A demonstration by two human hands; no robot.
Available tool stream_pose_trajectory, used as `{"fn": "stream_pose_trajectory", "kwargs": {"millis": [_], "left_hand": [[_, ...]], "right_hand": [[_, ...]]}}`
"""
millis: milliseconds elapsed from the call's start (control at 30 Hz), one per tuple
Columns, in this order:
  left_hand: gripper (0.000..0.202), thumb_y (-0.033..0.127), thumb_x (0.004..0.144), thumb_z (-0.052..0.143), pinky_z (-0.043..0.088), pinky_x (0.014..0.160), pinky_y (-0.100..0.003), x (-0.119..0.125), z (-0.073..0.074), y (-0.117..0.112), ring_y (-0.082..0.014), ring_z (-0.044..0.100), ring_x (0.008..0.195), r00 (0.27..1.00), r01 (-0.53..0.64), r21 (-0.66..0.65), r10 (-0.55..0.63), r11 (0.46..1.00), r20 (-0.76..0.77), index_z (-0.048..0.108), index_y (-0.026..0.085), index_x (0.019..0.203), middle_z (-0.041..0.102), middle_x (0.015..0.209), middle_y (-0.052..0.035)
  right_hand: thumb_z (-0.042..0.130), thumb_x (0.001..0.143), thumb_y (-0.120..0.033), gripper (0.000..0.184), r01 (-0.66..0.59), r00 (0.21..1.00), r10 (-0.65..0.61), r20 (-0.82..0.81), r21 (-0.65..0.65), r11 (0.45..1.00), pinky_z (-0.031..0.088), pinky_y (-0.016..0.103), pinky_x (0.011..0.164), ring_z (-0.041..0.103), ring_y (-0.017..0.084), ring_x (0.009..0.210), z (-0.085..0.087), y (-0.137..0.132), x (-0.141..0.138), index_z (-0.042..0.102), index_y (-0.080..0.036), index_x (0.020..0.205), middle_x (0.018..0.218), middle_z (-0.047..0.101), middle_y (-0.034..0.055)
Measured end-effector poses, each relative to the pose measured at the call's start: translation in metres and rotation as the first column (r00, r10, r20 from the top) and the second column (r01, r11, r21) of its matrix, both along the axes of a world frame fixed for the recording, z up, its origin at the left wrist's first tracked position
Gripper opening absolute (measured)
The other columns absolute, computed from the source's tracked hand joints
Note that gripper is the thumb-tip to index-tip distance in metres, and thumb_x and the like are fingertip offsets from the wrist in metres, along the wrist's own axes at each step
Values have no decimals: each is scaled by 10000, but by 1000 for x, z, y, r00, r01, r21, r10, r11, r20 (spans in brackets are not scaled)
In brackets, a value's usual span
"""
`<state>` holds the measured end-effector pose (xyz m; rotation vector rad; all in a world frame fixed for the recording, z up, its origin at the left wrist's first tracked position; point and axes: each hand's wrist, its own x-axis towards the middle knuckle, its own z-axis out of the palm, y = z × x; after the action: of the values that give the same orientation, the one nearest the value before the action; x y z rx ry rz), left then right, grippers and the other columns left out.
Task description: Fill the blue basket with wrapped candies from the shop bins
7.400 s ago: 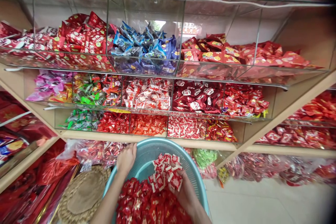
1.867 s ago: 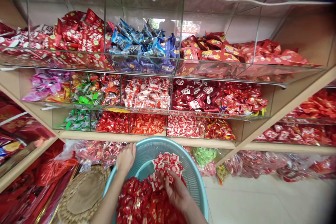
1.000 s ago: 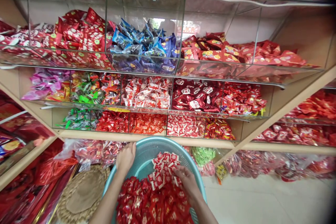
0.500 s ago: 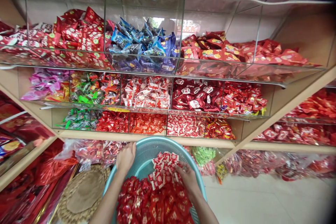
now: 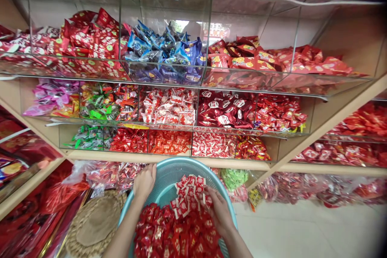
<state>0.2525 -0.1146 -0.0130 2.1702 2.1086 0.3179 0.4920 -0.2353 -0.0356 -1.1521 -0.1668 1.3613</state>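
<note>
A teal plastic basket [image 5: 169,171] sits low in front of me, filled with red wrapped candies [image 5: 169,229] and a smaller heap of red-and-white candies [image 5: 189,193] toward its far side. My left hand [image 5: 145,181] is closed over the basket's far left rim. My right hand [image 5: 219,211] rests in the basket at the right edge of the red-and-white heap, its fingers curled among the pieces; what they enclose is hidden.
Clear acrylic bins on wooden shelves hold blue candy packs [image 5: 165,50], red packs [image 5: 90,42], red-and-white candies [image 5: 169,107] and green ones [image 5: 99,105]. A woven straw mat [image 5: 95,221] lies left of the basket. Bagged sweets [image 5: 104,173] lie under the lowest shelf. Pale tiled floor [image 5: 296,229] at right.
My right hand has shifted from the middle of the basket to the right edge of the red-and-white heap and curled into it. The left hand has stayed on the rim.
</note>
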Motion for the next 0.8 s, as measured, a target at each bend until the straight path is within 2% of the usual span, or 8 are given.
{"fn": "stream_pose_trajectory", "kwargs": {"millis": [133, 233, 300, 400, 533, 633, 733, 800], "left_hand": [[528, 435, 906, 124, 436, 678, -278, 0, -1, 0, -193, 635, 802, 1000, 0, 6, 0, 1000, -10, 589, 193, 973, 673, 931, -86], [527, 435, 906, 126, 433, 671, -274, -1, -2, 0, -192, 634, 802, 1000, 7, 16, -7, 1000, -8, 589, 193, 978, 669, 940, -83], [533, 441, 904, 122, 432, 662, -279, -1, -3, 0, -198, 633, 797, 1000, 3, 24, -3, 1000, -6, 590, 196, 974, 670, 930, -83], [540, 446, 903, 110, 433, 656, -296, -1, -4, 1, -211, 634, 786, 1000, 3, 32, -2, 999, -8, 589, 204, 963, 672, 911, -80], [546, 451, 902, 101, 434, 649, -304, -1, -6, 1, -219, 637, 775, 1000, 5, 38, -4, 999, -21, 585, 205, 961, 674, 899, -83], [540, 446, 903, 107, 434, 651, -297, -1, -6, 1, -215, 640, 775, 1000, 4, 36, -3, 999, -28, 582, 198, 970, 674, 898, -87], [543, 447, 904, 105, 433, 656, -293, -1, -4, 0, -214, 643, 782, 999, -1, 29, 2, 1000, -33, 582, 193, 948, 678, 883, -88], [545, 451, 904, 104, 431, 660, -295, -1, -3, 0, -215, 644, 783, 999, -2, 23, 3, 1000, -35, 582, 191, 935, 681, 875, -89]], "right_hand": [[709, 635, -247, 254, -46, 972, 57, -226, 53, 998, 543, 313, 781, 644, 162, 831, 11, 0, 0, 615, -184, 863, 880, 667, -2], [695, 614, -146, 297, -113, 954, 140, -266, 116, 987, 507, 330, 864, 634, 166, 886, 10, -1, -1, 602, -169, 895, 847, 667, 0], [704, 606, -138, 325, -129, 965, 156, -211, 137, 982, 494, 330, 878, 635, 164, 880, 9, -2, -2, 591, -168, 909, 823, 667, 0], [729, 621, -217, 364, -160, 983, 168, -73, 101, 982, 503, 313, 835, 639, 166, 858, 9, -4, -5, 564, -189, 944, 821, 663, 0], [711, 638, -376, 382, -212, 962, 207, 178, 10, 977, 506, 260, 581, 631, 158, 658, 6, -4, -8, 541, -222, 944, 699, 626, -30], [657, 658, -462, 357, -266, 867, 238, 438, 2, 964, 393, 226, 420, 514, 123, 447, -1, -1, -8, 561, -212, 895, 536, 541, -61], [614, 683, -463, 311, -314, 668, 185, 721, 47, 948, 402, 245, 494, 484, 124, 484, -9, 2, -11, 599, -184, 820, 571, 572, -27], [552, 731, -462, 310, -370, 543, 181, 820, 40, 928, 429, 263, 580, 532, 150, 578, -12, 3, -14, 606, -175, 838, 676, 623, 13]]}}
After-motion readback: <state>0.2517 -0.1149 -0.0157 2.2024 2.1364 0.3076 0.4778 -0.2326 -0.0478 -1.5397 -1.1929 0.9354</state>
